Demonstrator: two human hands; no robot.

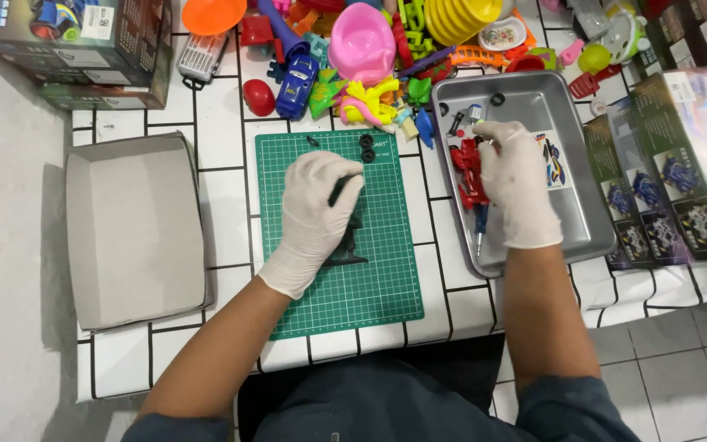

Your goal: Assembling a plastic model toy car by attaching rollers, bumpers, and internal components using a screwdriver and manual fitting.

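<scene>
- Two gloved hands, well apart: left hand (318, 214) at frame centre on the green cutting mat (337, 282), right hand (517, 192) right of centre over the metal tray (583, 176).
- Left hand is closed on a dark plastic part (350, 244); the part's long axis runs roughly top to bottom of the frame, its lower end sticking out below the fingers onto the mat.
- Right hand's fingertips rest on a red toy piece (468, 173) in the tray's left half; whether they pinch it or just touch, cannot tell.
- Red piece lies to the right of the dark part, across the mat's right edge and the tray rim; right hand is clearly nearer to it.
- Below the red piece, a small screwdriver (479, 225) points toward the bottom of the frame.
- Two black wheels (367, 146) sit at the mat's top edge, just above the left hand.
- Sticker sheet (554, 160) is partly covered by the right hand.
- Hidden: upper end of the dark part under the left glove; its exact shape is hard to make out.
- Outward: toy pile (370, 57) along the top, open grey box (137, 233) at left, printed boxes (681, 172) at right, cut by the frame edge.
</scene>
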